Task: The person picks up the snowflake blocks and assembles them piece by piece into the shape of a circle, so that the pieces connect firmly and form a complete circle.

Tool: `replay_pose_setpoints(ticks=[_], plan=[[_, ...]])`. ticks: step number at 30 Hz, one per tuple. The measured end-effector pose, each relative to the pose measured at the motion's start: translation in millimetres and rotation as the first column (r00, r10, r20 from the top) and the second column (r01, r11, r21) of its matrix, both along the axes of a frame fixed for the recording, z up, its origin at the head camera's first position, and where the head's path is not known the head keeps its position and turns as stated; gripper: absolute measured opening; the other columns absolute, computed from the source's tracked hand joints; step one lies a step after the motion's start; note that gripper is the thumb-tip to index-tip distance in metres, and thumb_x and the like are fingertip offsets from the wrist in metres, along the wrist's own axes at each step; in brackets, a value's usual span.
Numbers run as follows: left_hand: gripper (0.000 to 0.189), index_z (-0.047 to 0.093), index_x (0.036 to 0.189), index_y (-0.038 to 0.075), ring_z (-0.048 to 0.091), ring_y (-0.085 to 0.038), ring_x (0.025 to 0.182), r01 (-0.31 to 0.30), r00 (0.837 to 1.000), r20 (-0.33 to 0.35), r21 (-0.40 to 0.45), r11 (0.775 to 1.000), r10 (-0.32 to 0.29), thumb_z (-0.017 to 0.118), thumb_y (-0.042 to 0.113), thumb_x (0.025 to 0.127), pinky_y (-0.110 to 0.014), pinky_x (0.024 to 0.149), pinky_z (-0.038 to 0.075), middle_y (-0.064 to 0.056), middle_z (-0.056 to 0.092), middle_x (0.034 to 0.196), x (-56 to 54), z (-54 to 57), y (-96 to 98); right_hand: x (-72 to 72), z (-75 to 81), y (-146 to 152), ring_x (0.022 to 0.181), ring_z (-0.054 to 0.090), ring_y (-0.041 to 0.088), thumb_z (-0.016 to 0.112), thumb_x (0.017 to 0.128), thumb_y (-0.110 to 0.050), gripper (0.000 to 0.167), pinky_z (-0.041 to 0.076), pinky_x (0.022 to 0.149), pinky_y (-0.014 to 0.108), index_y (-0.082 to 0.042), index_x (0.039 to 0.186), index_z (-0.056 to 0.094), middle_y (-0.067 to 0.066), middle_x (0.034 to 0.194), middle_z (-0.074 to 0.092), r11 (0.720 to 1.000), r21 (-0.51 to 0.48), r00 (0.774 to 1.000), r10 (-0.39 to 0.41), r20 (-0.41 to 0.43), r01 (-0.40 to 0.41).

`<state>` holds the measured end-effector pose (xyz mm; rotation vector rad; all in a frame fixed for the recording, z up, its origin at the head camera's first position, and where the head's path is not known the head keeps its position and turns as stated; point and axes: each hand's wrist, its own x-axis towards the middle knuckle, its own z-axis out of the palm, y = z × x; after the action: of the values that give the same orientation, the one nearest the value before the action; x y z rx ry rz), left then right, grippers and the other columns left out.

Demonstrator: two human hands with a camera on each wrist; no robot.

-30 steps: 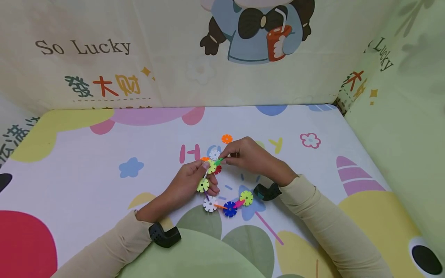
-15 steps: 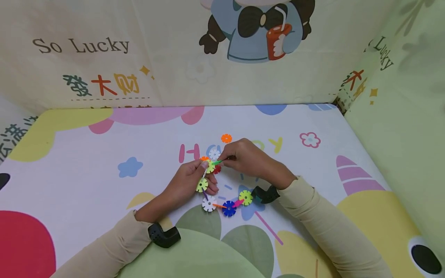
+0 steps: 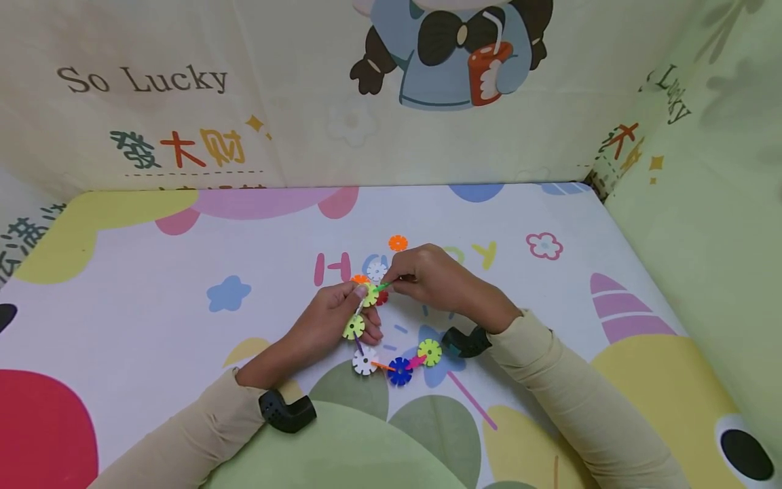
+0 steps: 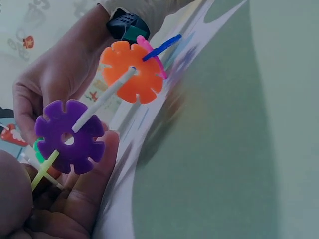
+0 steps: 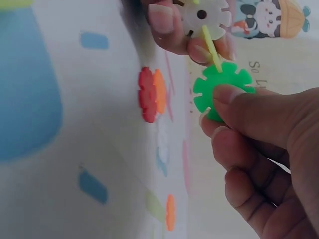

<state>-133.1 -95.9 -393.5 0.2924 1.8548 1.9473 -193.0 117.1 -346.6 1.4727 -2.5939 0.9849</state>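
A chain of slotted plastic discs, flat and edge-on by turns, hangs from my left hand (image 3: 330, 316). The thumb and fingers of that hand grip its upper end near a yellow disc (image 3: 370, 296). My right hand (image 3: 436, 275) pinches a green disc (image 5: 222, 82) between thumb and fingertips. In the right wrist view, the green disc meets an edge-on yellow disc, which crosses a pale disc (image 5: 219, 20) by the left fingers. Lower on the chain are a white disc (image 3: 365, 361), a blue disc (image 3: 400, 371) and an end yellow disc (image 3: 430, 352). A purple disc (image 4: 92, 119) and an orange disc (image 4: 142, 82) face the left wrist camera.
Loose discs lie on the patterned tabletop (image 3: 275, 251) beyond the hands: a red one (image 5: 147, 94), an orange one (image 5: 160, 89), a white one (image 3: 376, 271) and another orange one (image 3: 398, 243). A printed cloth (image 3: 293, 102) rises behind the table.
Both hands stay nearly in place, with the green disc against the chain's upper end. The chain's lower part has sunk slightly toward the person and shifted a little left.
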Motion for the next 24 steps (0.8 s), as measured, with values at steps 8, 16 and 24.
replay_pose_setpoints(ticks=[8,16,24], plan=[[0.034,0.055,0.105,-0.006,0.071,-0.03,0.075,-0.046,0.999,0.006,-0.054,0.997,0.047,0.044,0.026,0.106,-0.04,0.076,0.057,-0.021,0.066,0.087,-0.1,-0.7,2.2,4.0,-1.1,-4.4,0.074,0.063,0.009,0.077,0.082,-0.002,0.01,0.051,0.068,0.018,-0.006,0.091,0.078,0.0,0.082,0.07,0.997,0.061,0.999,-0.044,0.005,0.043],[0.037,0.055,0.108,-0.007,0.071,-0.032,0.076,-0.034,0.999,-0.002,-0.035,0.999,0.034,0.045,0.029,0.105,-0.041,0.075,0.058,-0.021,0.066,0.087,-0.5,0.9,1.5,3.6,4.1,-3.4,0.073,0.06,0.01,0.075,0.085,-0.002,0.008,0.051,0.067,0.019,-0.005,0.092,0.077,-0.001,0.083,0.069,0.993,0.086,0.995,-0.087,0.053,0.082],[0.044,0.06,0.11,0.0,0.071,-0.032,0.075,-0.049,0.999,0.011,-0.102,0.994,0.051,0.056,0.042,0.098,-0.036,0.079,0.056,-0.017,0.069,0.085,0.3,3.7,2.6,-1.9,2.8,0.1,0.069,0.057,0.009,0.075,0.085,-0.003,0.01,0.051,0.064,0.021,-0.007,0.094,0.076,-0.003,0.086,0.069,0.993,0.068,0.988,-0.1,0.114,0.093]])
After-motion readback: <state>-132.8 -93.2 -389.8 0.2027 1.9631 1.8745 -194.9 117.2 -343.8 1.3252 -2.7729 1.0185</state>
